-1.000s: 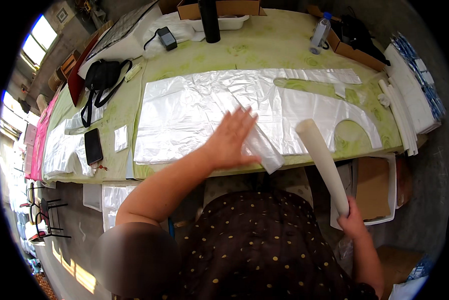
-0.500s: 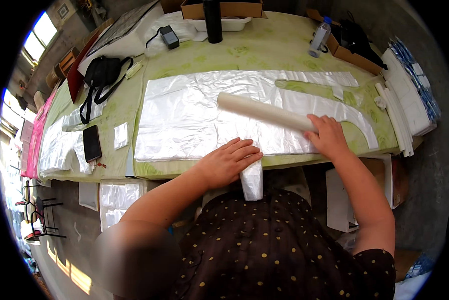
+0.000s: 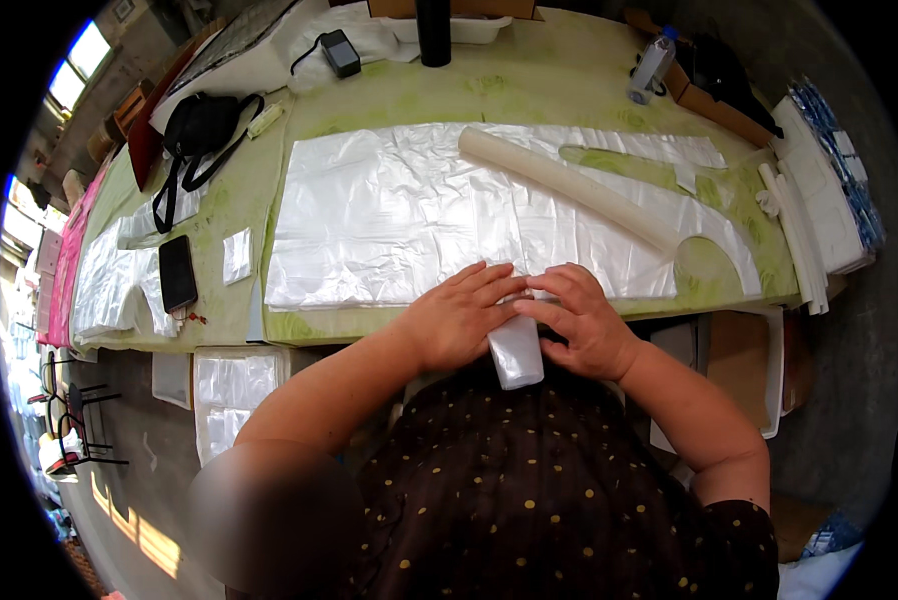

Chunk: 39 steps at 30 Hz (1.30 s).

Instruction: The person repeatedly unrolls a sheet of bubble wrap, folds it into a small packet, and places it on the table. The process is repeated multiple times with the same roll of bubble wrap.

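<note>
A white plastic apron (image 3: 369, 215), wrinkled and shiny, lies flat on the table with its straps toward the right. A folded strip of the plastic (image 3: 516, 355) hangs over the table's front edge toward my body. My left hand (image 3: 464, 315) lies flat with fingers stretched out across the top of this strip. Close against its fingertips, my right hand (image 3: 581, 322) arches over the strip's right side, its fingers bent but apart; whether the thumb touches the plastic cannot be made out. Beyond both hands a pale roller tube (image 3: 579, 195) rests slantwise on the apron, untouched.
A black phone (image 3: 177, 274), a small folded packet (image 3: 237, 256) and a black bag (image 3: 204, 130) lie left on the green tablecloth (image 3: 509, 95). A bottle (image 3: 653, 68) and a black cylinder (image 3: 433, 35) stand at the back. White rolls (image 3: 794, 240) lie along the right edge.
My right hand has let go of the roller tube, now at rest on the apron, and has come left and nearer to the strip beside my left hand. The left hand stays on the strip.
</note>
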Available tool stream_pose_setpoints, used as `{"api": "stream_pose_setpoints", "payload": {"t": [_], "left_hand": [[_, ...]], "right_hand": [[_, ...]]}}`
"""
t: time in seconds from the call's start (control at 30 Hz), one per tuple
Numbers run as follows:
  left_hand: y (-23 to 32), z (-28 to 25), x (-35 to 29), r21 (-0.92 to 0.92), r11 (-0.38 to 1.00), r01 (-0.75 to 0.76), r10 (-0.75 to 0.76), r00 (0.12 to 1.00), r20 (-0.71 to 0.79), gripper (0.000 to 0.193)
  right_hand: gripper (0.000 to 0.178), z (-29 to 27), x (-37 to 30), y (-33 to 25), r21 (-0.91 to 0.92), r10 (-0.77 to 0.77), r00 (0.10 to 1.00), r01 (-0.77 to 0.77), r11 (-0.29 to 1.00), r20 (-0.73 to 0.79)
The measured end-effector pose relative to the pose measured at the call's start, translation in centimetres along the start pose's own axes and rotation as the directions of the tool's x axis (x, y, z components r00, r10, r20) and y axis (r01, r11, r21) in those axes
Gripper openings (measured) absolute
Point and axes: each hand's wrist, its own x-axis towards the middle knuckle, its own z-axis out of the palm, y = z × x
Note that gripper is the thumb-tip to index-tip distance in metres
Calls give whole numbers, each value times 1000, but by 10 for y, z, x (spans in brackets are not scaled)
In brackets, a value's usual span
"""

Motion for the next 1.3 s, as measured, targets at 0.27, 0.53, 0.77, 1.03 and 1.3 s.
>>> {"api": "stream_pose_setpoints", "payload": {"t": [0.27,0.53,0.77,1.03,1.3], "left_hand": [[-4,4,3,-7,1000,-28,28,999,-46,56],[1,2,2,108,994,9,-15,998,54,58],[-2,4,1,58,998,-4,5,1000,-9,54],[-1,-13,1,-255,966,35,-52,997,-57,56],[2,-10,-6,-221,935,277,-326,917,-231,70]], "right_hand": [[38,5,-6,-23,42,-116,993,117,992,-13],[38,14,0,-18,31,-23,999,24,999,-26],[45,7,5,-23,78,-23,999,27,997,-45],[36,19,5,13,191,30,997,-17,982,-65],[13,16,21,2,334,444,895,-429,839,33]]}}
